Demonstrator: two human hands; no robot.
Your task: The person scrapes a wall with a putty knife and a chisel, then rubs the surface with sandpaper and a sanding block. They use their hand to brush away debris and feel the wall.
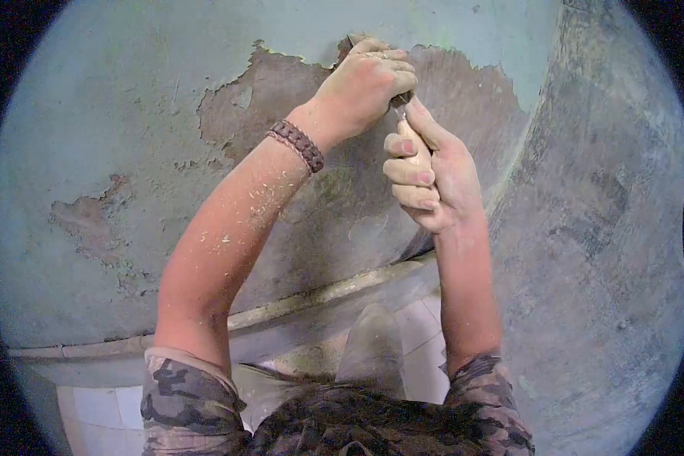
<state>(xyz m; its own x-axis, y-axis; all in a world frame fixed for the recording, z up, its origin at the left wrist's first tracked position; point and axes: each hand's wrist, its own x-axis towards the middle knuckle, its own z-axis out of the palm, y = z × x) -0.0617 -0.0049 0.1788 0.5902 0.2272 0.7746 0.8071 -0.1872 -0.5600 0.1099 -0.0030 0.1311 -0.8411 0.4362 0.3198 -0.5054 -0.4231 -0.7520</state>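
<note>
My right hand (447, 178) is wrapped around the pale handle of a scraper (416, 150), its thumb stretched up along the neck. My left hand (368, 85) is closed over the metal end of the same tool, hiding most of the blade; a dark edge shows past its knuckles. Both hands are up against a wall (144, 68) with blue-green paint. Around them is a bare brownish patch (471, 95) with ragged, flaking paint edges. Pale flakes cling to my left forearm, below a braided bracelet (296, 144).
A second wall surface (593, 228), grey and mottled, meets the painted one at the right. Along the wall's foot runs a ledge (311, 300). White floor tiles (99, 410) show below it, and my knee (372, 346) is close to the ledge. A smaller peeled spot (91, 224) is at the left.
</note>
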